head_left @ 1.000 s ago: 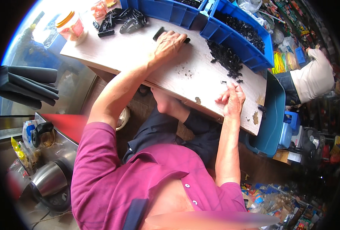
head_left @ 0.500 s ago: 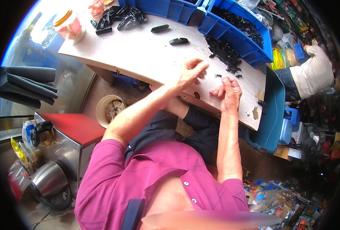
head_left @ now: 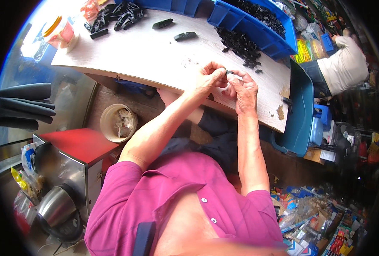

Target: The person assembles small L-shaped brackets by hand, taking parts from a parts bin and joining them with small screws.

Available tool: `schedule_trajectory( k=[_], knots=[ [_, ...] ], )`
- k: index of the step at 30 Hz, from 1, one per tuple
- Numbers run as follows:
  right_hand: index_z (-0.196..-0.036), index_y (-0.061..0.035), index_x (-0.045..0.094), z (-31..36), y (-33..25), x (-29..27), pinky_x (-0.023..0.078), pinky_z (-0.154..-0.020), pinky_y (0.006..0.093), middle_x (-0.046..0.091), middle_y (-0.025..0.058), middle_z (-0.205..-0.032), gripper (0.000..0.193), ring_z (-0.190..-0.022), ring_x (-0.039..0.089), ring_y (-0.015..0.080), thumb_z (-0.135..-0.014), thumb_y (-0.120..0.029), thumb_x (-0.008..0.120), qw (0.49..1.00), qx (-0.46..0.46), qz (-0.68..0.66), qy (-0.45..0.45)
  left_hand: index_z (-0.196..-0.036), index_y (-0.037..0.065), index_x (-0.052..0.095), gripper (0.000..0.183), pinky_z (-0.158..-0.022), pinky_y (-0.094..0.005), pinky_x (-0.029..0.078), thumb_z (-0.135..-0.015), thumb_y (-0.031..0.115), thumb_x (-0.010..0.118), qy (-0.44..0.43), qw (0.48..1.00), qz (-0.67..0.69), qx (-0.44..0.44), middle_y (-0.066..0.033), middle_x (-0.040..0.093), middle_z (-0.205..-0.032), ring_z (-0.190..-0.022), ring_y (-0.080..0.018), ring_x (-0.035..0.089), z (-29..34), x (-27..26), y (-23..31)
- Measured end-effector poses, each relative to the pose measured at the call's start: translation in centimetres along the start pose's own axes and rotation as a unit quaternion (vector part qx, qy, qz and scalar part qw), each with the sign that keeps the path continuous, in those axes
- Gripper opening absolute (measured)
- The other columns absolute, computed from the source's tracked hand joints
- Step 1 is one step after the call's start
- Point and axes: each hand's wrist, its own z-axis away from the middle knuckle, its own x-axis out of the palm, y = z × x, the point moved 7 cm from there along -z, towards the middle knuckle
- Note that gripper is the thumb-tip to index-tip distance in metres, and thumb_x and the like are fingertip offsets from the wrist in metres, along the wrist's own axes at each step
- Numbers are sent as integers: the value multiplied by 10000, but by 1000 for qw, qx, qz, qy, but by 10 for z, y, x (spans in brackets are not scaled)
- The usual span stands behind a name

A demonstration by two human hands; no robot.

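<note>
Left hand and right hand meet above the near edge of the tabletop, fingertips together; the grip of both is closed on one small dark part, pinched between them just over the wood. The part's shape is too small to tell. Both forearms rise from the person's magenta shirt below.

Just beyond the hands, toward the far right corner of the tabletop, lies a loose heap of small black parts, spilling beside a blue bin filled with more of the same. Two single black pieces lie apart near the middle of the far edge. At the far left corner sits a pile of larger black parts, with a lidded plastic tub close to the left edge.

Off the tabletop: a teal bin hangs at its right end; a round bucket stands on the floor under the near edge, beside a red-topped metal cabinet. Another person in a pale shirt is well apart, at upper right.
</note>
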Motion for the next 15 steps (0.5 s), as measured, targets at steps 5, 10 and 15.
schedule_trajectory(
  k=[5,10,15],
  knots=[
    [-1015,-2,645,-2,0,0,437,-444,209,604,-6,-616,249,-439,451,37,-805,-91,743,1000,-12,12,-13,-937,41,616,124,-682,-220,483,-894,153,649,9,1000,-16,19,1,589,-770,-701,-66,549,3,4,6],
    [-1010,-3,645,-2,3,-1,432,-444,206,601,-8,-612,234,-436,451,38,-812,-91,735,1000,-16,14,-12,-932,40,615,117,-679,-222,483,-895,147,645,9,1000,-16,25,1,582,-764,-686,-58,535,0,0,3],
    [-976,-17,645,-2,4,-4,470,-464,240,578,5,-576,202,-430,460,56,-816,-103,734,1000,-12,5,8,-997,-1,595,159,-638,-229,547,-921,137,614,16,997,-76,12,-65,642,-825,-714,-98,626,1,0,5]
  ],
)
